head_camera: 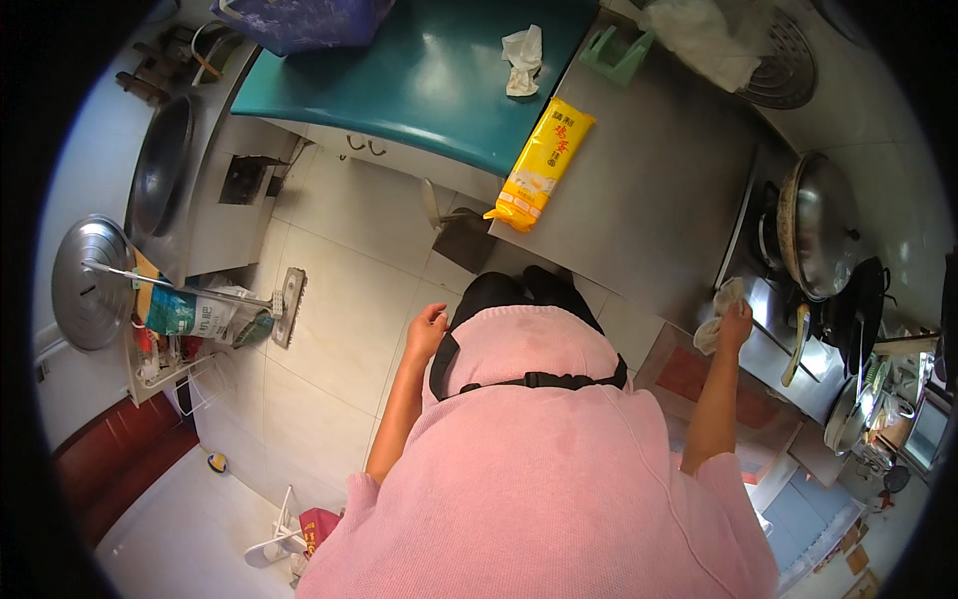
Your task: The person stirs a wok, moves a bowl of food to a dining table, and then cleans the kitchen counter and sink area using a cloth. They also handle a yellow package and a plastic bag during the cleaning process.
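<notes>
My right hand (736, 323) grips a pale, crumpled cloth (716, 318) at the front edge of the steel stove top (760, 296). On the burner beyond it sits a wok (787, 217) under a domed metal lid (827, 224). A long-handled utensil with a yellowish handle (796, 352) lies near that hand. My left hand (426, 329) hangs beside my hip above the tiled floor, its fingers loosely curled with nothing visible in them. Ahead of me a yellow packet of noodles (542, 166) rests on the steel counter (636, 180), close to the green worktop (389, 82).
A crumpled white tissue (524, 60) and a purple basket (307, 22) are on the green worktop. A green plastic holder (617, 54) stands at the counter's back. To the left, a mop (290, 307) leans near a large wok (161, 165). Dishes (849, 419) crowd the right side.
</notes>
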`<state>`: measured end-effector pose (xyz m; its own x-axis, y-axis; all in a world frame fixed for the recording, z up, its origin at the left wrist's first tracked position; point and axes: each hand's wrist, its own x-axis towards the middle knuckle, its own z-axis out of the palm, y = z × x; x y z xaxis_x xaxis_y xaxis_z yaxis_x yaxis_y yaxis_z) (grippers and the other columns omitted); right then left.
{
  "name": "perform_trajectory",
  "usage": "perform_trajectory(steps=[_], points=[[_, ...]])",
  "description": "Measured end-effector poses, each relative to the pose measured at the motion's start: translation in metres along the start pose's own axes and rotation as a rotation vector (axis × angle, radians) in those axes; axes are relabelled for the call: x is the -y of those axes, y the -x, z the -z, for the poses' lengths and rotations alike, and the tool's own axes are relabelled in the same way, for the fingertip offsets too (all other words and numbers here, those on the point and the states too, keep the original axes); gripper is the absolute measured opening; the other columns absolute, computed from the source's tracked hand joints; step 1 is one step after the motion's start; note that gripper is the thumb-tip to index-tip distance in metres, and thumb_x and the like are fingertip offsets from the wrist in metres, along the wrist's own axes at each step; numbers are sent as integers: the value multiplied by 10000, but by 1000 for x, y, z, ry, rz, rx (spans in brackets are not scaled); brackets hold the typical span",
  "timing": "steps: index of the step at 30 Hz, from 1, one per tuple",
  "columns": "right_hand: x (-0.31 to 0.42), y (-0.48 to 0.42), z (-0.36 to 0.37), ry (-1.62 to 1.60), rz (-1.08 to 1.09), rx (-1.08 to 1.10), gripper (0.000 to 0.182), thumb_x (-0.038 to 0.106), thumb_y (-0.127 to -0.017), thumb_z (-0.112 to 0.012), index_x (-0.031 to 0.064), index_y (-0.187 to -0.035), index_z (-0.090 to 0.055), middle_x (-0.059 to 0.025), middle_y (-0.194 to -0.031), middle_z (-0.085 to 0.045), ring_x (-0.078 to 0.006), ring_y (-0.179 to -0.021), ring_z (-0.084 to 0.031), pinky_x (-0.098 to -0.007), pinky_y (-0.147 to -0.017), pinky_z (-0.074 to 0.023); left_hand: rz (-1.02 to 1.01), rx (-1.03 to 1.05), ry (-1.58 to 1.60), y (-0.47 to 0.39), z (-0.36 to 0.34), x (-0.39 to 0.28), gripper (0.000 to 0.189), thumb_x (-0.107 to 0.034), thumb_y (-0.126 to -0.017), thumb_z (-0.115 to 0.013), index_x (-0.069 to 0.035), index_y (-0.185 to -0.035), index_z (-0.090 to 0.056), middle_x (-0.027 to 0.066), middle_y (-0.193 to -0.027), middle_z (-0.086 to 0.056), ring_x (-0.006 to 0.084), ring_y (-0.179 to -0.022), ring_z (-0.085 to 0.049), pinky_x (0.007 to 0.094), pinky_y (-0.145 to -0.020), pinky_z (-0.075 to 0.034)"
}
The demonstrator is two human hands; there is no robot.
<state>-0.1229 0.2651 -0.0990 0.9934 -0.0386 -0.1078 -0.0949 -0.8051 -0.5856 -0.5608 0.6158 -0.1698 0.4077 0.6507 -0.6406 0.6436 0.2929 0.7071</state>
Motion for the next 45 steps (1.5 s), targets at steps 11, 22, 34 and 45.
perform_trajectory(steps=[11, 22, 34, 45], points=[[151, 101, -124, 89, 770, 219, 453, 230, -782, -549, 58, -1186, -440, -196, -1276, -327, -361, -1153, -342, -413, -941, -308, 39, -4, -36, 3, 1, -44, 292, -158, -824, -497, -18, -1078, -532, 97, -862, -602, 141, -717, -589, 265, -662, -458], [141, 113, -164, 313, 1074, 310, 477, 354, -783, -533, 188, -1219, -432, -73, -1356, -258, -297, -1259, -192, -600, -945, -159, 32, 34, 6, 4, 15, -1, 291, -120, -817, -505, -9, -1086, -521, 89, -922, -583, 138, -763, -571, 259, -658, -477], [94, 29, -97, 439, 764, 224, 472, 342, -834, -433, 158, -1264, -366, -37, -1369, -248, -264, -1272, -185, -537, -991, -162, 96, -86, 10, 44, -37, 14, 301, -155, -831, -490, -49, -1112, -505, 47, -884, -581, 117, -703, -574, 227, -516, -406], [-53, 39, 14, 540, 591, 346, 428, 207, -800, -490, 172, -1221, -415, -85, -1283, -353, -268, -1194, -307, -442, -961, -262, 171, -71, 67, 133, -148, 59, 292, -172, -825, -488, -59, -1093, -512, 30, -856, -583, 110, -666, -574, 224, -502, -410]])
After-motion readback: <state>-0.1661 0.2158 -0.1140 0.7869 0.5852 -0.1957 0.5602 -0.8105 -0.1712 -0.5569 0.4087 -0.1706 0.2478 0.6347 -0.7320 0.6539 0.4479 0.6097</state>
